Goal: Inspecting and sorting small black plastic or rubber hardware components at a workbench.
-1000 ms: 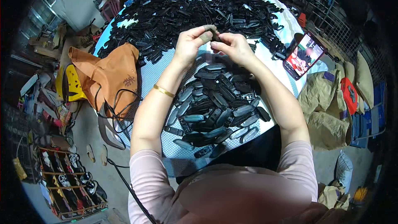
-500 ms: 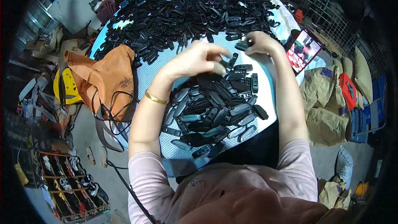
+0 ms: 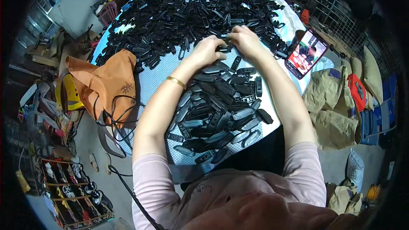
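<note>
My left hand and my right hand meet at the near edge of a large heap of black plastic parts. Both sets of fingers are closed on a small black plastic piece between them; its exact shape is mostly hidden. Just below my hands lies a smaller pile of long, rounded black and grey plastic pieces, some solid and some with open frames. The pile sits on a table with a white-dotted cover, between my two forearms.
A lit phone stands at the table's right edge. An orange cloth bag with black cables hangs over the left edge. Brown sacks stand on the right, and a rack of shoes is at lower left.
My right hand has moved left and my left hand slightly, so they now meet over the black piece. The left hand's fingers have closed. The phone's picture has changed.
</note>
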`<state>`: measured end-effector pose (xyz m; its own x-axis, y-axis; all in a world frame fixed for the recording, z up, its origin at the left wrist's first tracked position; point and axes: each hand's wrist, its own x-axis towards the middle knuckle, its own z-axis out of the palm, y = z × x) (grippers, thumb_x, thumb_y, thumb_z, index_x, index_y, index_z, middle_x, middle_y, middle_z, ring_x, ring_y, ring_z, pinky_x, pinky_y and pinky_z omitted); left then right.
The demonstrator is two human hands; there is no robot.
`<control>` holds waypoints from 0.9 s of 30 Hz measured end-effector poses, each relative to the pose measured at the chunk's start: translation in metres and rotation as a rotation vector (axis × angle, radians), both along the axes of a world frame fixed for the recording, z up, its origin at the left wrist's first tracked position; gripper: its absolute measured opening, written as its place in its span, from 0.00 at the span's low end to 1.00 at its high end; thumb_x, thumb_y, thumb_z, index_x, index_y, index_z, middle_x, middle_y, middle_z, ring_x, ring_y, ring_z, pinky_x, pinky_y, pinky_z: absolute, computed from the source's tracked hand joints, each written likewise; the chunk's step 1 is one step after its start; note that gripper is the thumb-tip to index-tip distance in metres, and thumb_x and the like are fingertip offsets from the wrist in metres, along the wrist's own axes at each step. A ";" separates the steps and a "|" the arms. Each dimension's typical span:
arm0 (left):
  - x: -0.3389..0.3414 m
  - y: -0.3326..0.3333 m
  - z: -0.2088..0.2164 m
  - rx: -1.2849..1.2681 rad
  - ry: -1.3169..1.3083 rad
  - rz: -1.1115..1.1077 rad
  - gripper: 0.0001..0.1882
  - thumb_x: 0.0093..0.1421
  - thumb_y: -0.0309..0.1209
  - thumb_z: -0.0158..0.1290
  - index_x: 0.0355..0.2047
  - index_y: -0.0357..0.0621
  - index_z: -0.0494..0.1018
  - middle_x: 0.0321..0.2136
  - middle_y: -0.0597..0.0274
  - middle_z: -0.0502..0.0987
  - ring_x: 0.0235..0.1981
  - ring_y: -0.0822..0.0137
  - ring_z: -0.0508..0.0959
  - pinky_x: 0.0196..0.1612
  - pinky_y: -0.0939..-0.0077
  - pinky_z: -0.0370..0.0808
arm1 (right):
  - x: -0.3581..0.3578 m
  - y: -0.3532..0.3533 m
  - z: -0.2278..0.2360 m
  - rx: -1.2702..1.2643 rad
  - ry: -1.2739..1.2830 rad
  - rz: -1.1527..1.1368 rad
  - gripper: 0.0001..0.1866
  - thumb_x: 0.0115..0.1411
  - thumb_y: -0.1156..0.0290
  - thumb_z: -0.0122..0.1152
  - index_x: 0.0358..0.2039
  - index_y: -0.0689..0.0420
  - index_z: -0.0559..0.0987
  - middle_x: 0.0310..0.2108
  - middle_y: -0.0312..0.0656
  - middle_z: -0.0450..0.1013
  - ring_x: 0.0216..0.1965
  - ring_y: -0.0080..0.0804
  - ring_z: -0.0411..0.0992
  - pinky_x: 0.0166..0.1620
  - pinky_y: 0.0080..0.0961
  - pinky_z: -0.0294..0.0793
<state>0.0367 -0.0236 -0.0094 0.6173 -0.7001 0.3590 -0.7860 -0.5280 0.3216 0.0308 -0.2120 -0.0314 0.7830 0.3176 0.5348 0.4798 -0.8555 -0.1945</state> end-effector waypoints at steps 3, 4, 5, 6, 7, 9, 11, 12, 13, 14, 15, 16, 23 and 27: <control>0.000 -0.012 0.002 0.047 0.056 0.048 0.16 0.43 0.30 0.59 0.33 0.38 0.71 0.28 0.51 0.74 0.32 0.55 0.74 0.37 0.67 0.71 | 0.011 0.003 -0.007 -0.101 -0.057 -0.006 0.08 0.46 0.73 0.51 0.25 0.55 0.78 0.30 0.40 0.69 0.38 0.38 0.66 0.38 0.32 0.71; -0.002 -0.016 0.004 0.099 0.092 0.092 0.16 0.43 0.29 0.59 0.33 0.37 0.70 0.28 0.51 0.74 0.32 0.55 0.75 0.37 0.67 0.71 | 0.010 0.005 -0.003 -0.092 -0.082 0.001 0.06 0.45 0.74 0.51 0.22 0.56 0.77 0.30 0.40 0.69 0.37 0.37 0.67 0.37 0.31 0.71; -0.002 -0.017 0.002 0.099 0.094 0.081 0.16 0.43 0.29 0.59 0.33 0.37 0.70 0.28 0.51 0.74 0.32 0.55 0.75 0.37 0.67 0.71 | 0.013 0.005 -0.008 -0.100 -0.126 0.008 0.04 0.43 0.74 0.52 0.20 0.57 0.76 0.28 0.40 0.70 0.36 0.37 0.68 0.37 0.30 0.71; 0.000 -0.013 0.000 0.057 0.130 0.067 0.17 0.43 0.28 0.58 0.34 0.38 0.70 0.28 0.51 0.74 0.31 0.55 0.75 0.36 0.68 0.71 | 0.013 0.006 -0.007 -0.109 -0.117 0.012 0.04 0.43 0.74 0.53 0.20 0.57 0.76 0.27 0.40 0.71 0.35 0.37 0.68 0.37 0.30 0.71; 0.000 -0.009 -0.001 0.015 0.166 0.052 0.17 0.44 0.27 0.58 0.36 0.38 0.70 0.27 0.51 0.75 0.31 0.56 0.75 0.35 0.68 0.71 | 0.012 0.008 -0.005 -0.118 -0.107 0.016 0.03 0.43 0.74 0.53 0.19 0.58 0.76 0.26 0.40 0.71 0.34 0.37 0.68 0.37 0.29 0.71; -0.005 0.000 0.001 -0.045 0.192 0.114 0.23 0.44 0.28 0.58 0.43 0.44 0.70 0.23 0.57 0.73 0.26 0.67 0.73 0.32 0.74 0.70 | 0.016 0.011 -0.008 -0.145 -0.110 0.031 0.04 0.42 0.74 0.54 0.21 0.58 0.75 0.25 0.43 0.72 0.33 0.40 0.70 0.37 0.31 0.71; -0.011 0.005 0.008 -0.094 0.435 0.218 0.24 0.45 0.28 0.58 0.46 0.46 0.70 0.22 0.66 0.72 0.25 0.74 0.70 0.30 0.78 0.68 | 0.014 0.012 -0.009 -0.040 -0.081 -0.005 0.08 0.42 0.74 0.54 0.27 0.58 0.75 0.26 0.44 0.72 0.33 0.42 0.71 0.38 0.34 0.71; -0.011 0.013 0.009 -0.187 0.638 0.244 0.25 0.46 0.27 0.58 0.47 0.44 0.69 0.24 0.71 0.71 0.25 0.78 0.70 0.29 0.82 0.68 | 0.009 0.014 -0.006 -0.038 -0.081 -0.007 0.08 0.42 0.74 0.54 0.27 0.58 0.75 0.26 0.44 0.72 0.33 0.42 0.71 0.38 0.34 0.71; -0.005 0.019 0.001 -0.367 0.601 0.152 0.21 0.46 0.27 0.58 0.43 0.39 0.70 0.20 0.70 0.71 0.21 0.77 0.71 0.24 0.82 0.69 | 0.005 0.016 -0.002 0.011 -0.065 -0.043 0.10 0.42 0.73 0.55 0.28 0.58 0.74 0.26 0.45 0.72 0.33 0.43 0.71 0.37 0.34 0.71; -0.003 0.025 -0.003 -0.562 0.828 0.159 0.20 0.47 0.25 0.58 0.42 0.38 0.70 0.22 0.69 0.71 0.22 0.76 0.72 0.25 0.82 0.71 | 0.002 0.018 0.002 0.059 -0.049 -0.079 0.12 0.42 0.73 0.55 0.30 0.59 0.74 0.25 0.46 0.72 0.32 0.43 0.72 0.36 0.35 0.71; -0.010 0.022 0.005 -0.758 1.058 0.158 0.18 0.47 0.24 0.58 0.41 0.37 0.70 0.23 0.69 0.72 0.23 0.75 0.73 0.27 0.81 0.73 | 0.002 0.014 0.005 0.056 -0.047 -0.084 0.12 0.42 0.73 0.55 0.30 0.59 0.74 0.25 0.46 0.72 0.32 0.43 0.72 0.36 0.35 0.71; -0.013 0.021 0.012 -0.823 1.103 0.195 0.16 0.48 0.23 0.57 0.39 0.37 0.70 0.26 0.66 0.73 0.25 0.73 0.75 0.31 0.79 0.76 | 0.002 0.010 0.008 0.176 0.003 -0.053 0.14 0.41 0.71 0.56 0.32 0.59 0.74 0.25 0.47 0.72 0.30 0.44 0.72 0.35 0.34 0.72; -0.020 0.033 0.022 -0.751 1.013 0.165 0.14 0.53 0.24 0.53 0.41 0.37 0.69 0.31 0.62 0.74 0.30 0.71 0.76 0.36 0.75 0.77 | -0.026 0.029 0.043 1.210 0.578 0.414 0.13 0.49 0.76 0.55 0.37 0.64 0.70 0.28 0.39 0.70 0.26 0.27 0.73 0.31 0.20 0.75; -0.031 0.021 0.031 -0.843 0.864 0.060 0.16 0.49 0.23 0.55 0.40 0.35 0.71 0.29 0.63 0.76 0.28 0.75 0.75 0.31 0.82 0.73 | -0.040 0.033 0.052 1.360 0.636 0.456 0.15 0.55 0.71 0.54 0.43 0.63 0.71 0.27 0.39 0.72 0.25 0.26 0.74 0.30 0.18 0.75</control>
<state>0.0055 -0.0022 0.0217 0.9023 -0.4069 0.1422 -0.1232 0.0727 0.9897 -0.0094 -0.1787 0.0208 0.9590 0.1538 0.2379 0.1813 0.3119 -0.9327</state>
